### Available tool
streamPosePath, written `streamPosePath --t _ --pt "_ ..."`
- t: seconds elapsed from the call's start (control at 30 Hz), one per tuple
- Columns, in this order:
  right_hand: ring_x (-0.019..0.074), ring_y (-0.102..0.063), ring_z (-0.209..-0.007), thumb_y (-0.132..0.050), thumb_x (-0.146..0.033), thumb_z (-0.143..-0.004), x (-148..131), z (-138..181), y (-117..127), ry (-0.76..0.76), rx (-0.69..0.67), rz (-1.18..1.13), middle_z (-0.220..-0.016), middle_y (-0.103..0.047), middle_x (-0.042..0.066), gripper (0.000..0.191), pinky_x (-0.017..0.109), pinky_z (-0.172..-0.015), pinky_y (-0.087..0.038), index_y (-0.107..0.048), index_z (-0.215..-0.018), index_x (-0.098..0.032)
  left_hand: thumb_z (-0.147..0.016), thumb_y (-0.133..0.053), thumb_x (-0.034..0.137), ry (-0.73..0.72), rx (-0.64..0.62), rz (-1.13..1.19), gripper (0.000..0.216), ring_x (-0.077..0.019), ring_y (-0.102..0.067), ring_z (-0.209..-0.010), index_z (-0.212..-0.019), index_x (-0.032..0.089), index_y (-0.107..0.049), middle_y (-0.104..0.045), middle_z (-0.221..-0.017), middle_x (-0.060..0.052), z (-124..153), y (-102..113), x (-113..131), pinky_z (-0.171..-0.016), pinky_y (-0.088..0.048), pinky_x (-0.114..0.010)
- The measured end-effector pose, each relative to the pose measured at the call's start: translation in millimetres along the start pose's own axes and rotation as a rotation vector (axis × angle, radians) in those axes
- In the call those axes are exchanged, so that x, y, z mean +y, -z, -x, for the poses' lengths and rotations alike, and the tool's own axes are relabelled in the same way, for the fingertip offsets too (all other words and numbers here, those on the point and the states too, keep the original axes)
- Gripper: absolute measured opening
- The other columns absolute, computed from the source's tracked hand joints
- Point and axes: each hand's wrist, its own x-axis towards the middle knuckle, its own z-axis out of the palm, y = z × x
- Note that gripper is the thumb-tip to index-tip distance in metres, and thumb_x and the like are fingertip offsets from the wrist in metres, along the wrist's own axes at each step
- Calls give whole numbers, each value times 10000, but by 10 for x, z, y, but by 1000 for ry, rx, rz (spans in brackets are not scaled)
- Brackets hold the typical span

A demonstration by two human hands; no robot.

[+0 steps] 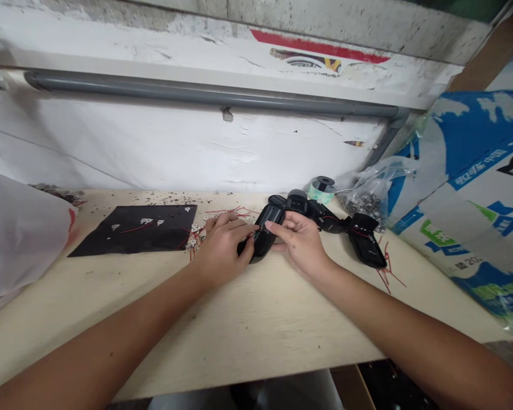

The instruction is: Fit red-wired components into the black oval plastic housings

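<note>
A black, rounded plastic housing point(263, 242) is held tilted just above the table, its recessed inner side facing up. My right hand point(301, 239) grips it from the right, thumb on the top face and fingers behind and beneath. At its left edge, my left hand point(224, 245) is closed, with thumb and index finger pinched over the recess. Whatever small part lies between those fingertips is too hidden to name. Behind the left hand are small metal pieces point(192, 242) mixed with thin red wires point(235, 209).
More black housings point(365, 242) lie to the right, with red wires point(387, 270) beside them. Further back are a tape roll point(322, 189) and a clear bag of metal parts point(363, 196). A black sheet point(139, 230) and white plastic bag point(21, 239) are left; a printed blue-white package point(470, 199) stands right.
</note>
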Motion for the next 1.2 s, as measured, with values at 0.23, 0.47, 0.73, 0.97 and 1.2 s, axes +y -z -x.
streamPosePath --t 0.23,0.47,0.73,0.97,1.2 --pt "194 -667 -700 -899 -408 -615 -12 15 -21 2 -21 3 -812 -720 15 376 350 -580 -615 -674 -839 -206 -903 -557 192 23 90 148 256 -260 -626 -991 -1051 217 -765 -776 -915 -51 -5 -15 -33 -927 -399 -494" --pt "197 -675 -696 -898 -408 -618 -17 26 -28 -1 -34 -12 -809 -724 10 369 359 -589 -616 -676 -843 -217 -911 -557 194 20 111 189 240 -248 -643 -926 -1023 218 -768 -774 -880 -49 -15 -17 -57 -905 -426 -481" --pt "193 -677 -702 -906 -370 -613 -25 37 -15 -18 -57 -57 -787 -720 9 359 361 -612 -622 -683 -842 -207 -873 -566 186 -42 71 151 216 -258 -634 -977 -990 217 -745 -757 -852 -32 -16 43 9 -946 -385 -485" --pt "200 -688 -722 -899 -375 -627 -37 41 -38 -41 -66 -44 -829 -724 14 379 386 -633 -627 -669 -879 -209 -946 -563 243 -79 129 25 175 -240 -647 -931 -915 233 -735 -759 -814 -19 -28 18 -28 -899 -350 -451" --pt "187 -670 -698 -896 -387 -630 -31 67 -60 -51 -90 -29 -784 -709 8 365 360 -602 -624 -662 -846 -209 -925 -563 206 -47 162 -21 190 -245 -635 -911 -826 233 -723 -748 -794 -24 -29 -11 -51 -844 -370 -429"
